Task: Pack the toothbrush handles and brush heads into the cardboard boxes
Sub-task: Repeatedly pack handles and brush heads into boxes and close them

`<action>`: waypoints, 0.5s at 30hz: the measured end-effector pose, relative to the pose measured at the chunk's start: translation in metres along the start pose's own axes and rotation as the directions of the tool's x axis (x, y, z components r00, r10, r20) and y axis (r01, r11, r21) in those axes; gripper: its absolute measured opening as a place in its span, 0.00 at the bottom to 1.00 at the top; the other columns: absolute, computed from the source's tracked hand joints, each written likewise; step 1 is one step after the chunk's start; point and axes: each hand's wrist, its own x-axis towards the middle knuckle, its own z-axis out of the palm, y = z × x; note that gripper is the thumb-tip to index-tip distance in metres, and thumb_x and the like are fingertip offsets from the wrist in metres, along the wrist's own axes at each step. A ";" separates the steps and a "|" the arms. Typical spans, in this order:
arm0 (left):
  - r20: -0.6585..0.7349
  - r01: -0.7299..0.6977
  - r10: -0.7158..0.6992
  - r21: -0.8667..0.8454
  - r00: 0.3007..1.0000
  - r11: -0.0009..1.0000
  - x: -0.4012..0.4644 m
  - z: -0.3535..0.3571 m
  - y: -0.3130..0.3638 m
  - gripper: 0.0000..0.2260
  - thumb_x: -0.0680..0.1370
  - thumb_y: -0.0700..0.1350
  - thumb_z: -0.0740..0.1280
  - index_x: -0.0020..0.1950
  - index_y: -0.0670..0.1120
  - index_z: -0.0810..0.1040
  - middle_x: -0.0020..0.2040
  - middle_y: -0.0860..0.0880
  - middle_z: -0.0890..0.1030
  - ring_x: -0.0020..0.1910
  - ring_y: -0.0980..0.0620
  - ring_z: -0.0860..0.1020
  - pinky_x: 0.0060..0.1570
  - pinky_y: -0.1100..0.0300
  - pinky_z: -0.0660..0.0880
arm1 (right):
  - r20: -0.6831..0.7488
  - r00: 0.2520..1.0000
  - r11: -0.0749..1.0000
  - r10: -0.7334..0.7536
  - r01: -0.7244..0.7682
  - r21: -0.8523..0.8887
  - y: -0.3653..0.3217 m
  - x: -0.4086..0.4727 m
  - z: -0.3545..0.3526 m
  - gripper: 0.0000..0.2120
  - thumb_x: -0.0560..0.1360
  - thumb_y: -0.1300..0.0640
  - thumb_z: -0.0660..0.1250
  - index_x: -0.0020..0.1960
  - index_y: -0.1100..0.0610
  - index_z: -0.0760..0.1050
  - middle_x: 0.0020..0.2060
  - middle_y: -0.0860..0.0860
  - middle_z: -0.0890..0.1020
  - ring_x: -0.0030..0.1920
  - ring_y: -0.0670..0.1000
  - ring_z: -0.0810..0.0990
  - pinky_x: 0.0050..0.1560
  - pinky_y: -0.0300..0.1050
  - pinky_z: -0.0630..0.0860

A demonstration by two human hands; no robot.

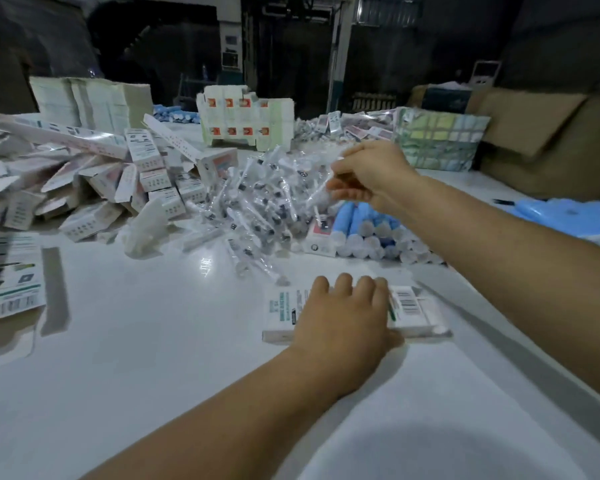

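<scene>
The left hand [340,310] lies flat, fingers straight, on a white cardboard box [357,315] lying on the pale counter [153,358], apparently to keep it from sliding while it is filled; the right hand [371,176] pinches a brush head in a clear sleeve [321,194] above the heap of wrapped brush heads [257,206], probably picking one for that box. The box is flat and oblong, with green print and a barcode near its right end, while blue-and-white toothbrush handles [371,233] lie stacked just right of the heap and empty cartons [94,181] are piled at far left.
</scene>
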 end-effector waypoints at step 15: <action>-0.163 0.375 -0.377 -0.042 0.912 0.926 -0.037 -0.018 -0.030 0.35 0.74 0.66 0.41 0.74 0.47 0.57 0.68 0.50 0.69 0.61 0.46 0.69 0.56 0.52 0.64 | -0.456 0.879 0.913 0.142 0.062 0.404 0.111 -0.112 -0.122 0.08 0.74 0.67 0.67 0.42 0.58 0.71 0.29 0.54 0.79 0.27 0.49 0.81 0.24 0.39 0.74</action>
